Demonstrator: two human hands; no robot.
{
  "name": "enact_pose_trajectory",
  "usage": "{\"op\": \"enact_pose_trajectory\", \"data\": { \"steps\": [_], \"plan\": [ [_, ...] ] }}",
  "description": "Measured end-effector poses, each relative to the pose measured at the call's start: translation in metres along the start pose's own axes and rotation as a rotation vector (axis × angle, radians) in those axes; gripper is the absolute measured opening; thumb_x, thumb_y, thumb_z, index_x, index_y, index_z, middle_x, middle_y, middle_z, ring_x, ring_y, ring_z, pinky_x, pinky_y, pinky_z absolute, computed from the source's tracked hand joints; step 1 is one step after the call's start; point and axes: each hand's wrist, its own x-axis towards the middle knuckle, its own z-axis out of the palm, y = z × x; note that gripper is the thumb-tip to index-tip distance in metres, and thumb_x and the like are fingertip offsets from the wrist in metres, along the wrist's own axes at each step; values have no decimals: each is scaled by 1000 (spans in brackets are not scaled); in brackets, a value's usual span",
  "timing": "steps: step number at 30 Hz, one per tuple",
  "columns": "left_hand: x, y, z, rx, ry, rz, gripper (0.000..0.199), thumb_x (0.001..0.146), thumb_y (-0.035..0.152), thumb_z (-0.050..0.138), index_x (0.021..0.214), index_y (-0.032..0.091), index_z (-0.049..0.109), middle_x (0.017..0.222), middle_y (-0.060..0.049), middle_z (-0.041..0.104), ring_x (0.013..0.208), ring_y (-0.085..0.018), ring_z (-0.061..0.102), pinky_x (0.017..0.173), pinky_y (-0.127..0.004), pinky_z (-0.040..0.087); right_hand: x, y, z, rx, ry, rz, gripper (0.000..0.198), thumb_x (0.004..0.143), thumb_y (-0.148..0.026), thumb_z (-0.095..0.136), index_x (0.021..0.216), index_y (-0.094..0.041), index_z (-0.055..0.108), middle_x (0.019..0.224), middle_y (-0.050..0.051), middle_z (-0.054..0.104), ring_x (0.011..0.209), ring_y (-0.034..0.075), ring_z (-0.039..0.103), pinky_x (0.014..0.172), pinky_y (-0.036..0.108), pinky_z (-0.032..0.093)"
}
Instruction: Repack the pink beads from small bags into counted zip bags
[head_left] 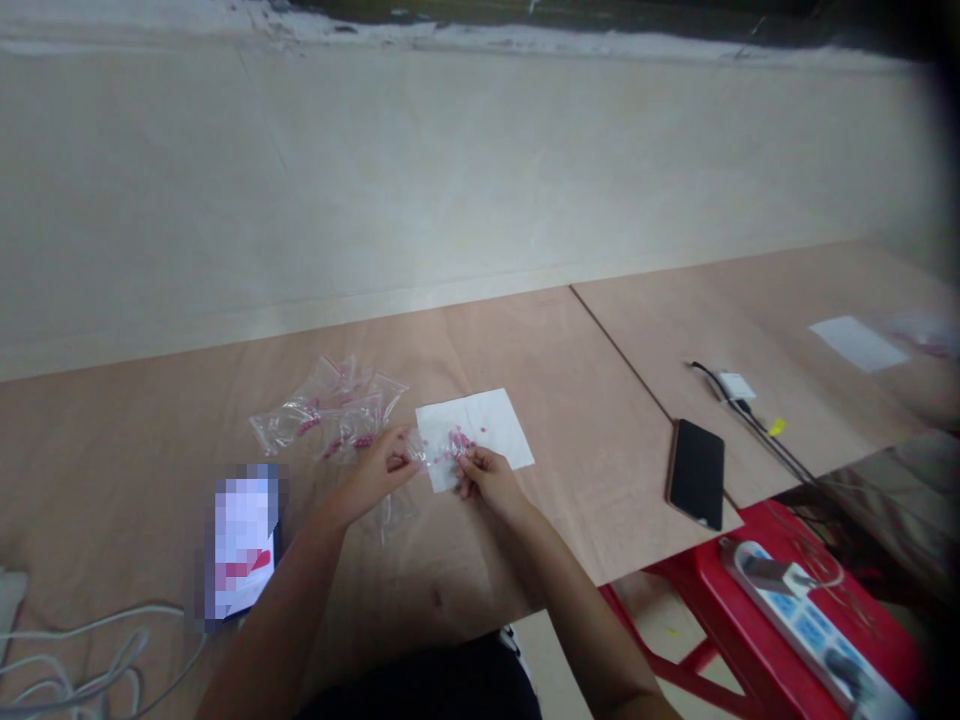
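Observation:
A white sheet of paper (506, 425) lies on the wooden table with small pink beads (462, 438) scattered on it. At the paper's left edge, my left hand (386, 465) has its thumb and fingers closed on a small clear plastic bag (417, 448). My right hand (489, 478) is over the paper's front edge, its fingertips pinched together beside the beads. What the right fingertips hold is too small to make out. Several clear zip bags (330, 405), with pink beads inside, lie piled just left of the paper. Another clear bag (391, 515) is below my left hand.
A lit phone (244, 545) stands left of my left arm, near white cables (97, 670). To the right lie a dark phone (696, 472), a white adapter (735, 386) with cords and another paper (859, 342). A red stool (720, 590) bears a power strip (810, 625).

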Motion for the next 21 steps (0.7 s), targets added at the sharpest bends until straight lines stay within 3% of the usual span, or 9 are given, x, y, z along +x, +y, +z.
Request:
{"op": "enact_pose_trajectory", "data": {
  "steps": [5,11,16,21],
  "plan": [
    [1,5,0,-131,39,-23,37,77,29,52,112,21,44,91,-2,63,88,-17,62,79,-33,49,1,0,0,53,-8,-1,40,65,-56,62,66,-18,49,41,-5,51,31,8,43,31,20,31],
    [0,5,2,-139,77,12,36,77,28,52,111,20,47,86,-1,61,83,-16,62,76,-33,51,1,1,-1,63,-23,-13,40,66,-55,61,66,-17,48,40,-6,49,29,6,41,29,18,29],
    [-2,9,3,-114,145,46,36,74,28,55,109,20,51,103,-5,58,83,-16,62,75,-31,52,0,-4,2,139,2,-12,43,58,-55,67,67,-18,47,50,-6,54,29,6,43,27,17,28],
    [-4,16,2,-127,187,87,34,73,26,56,107,21,54,107,-5,57,85,-16,61,77,-32,52,-7,-11,4,218,-31,-28,43,56,-47,71,76,-20,44,51,-6,57,30,7,43,27,17,29]
  ]
}}
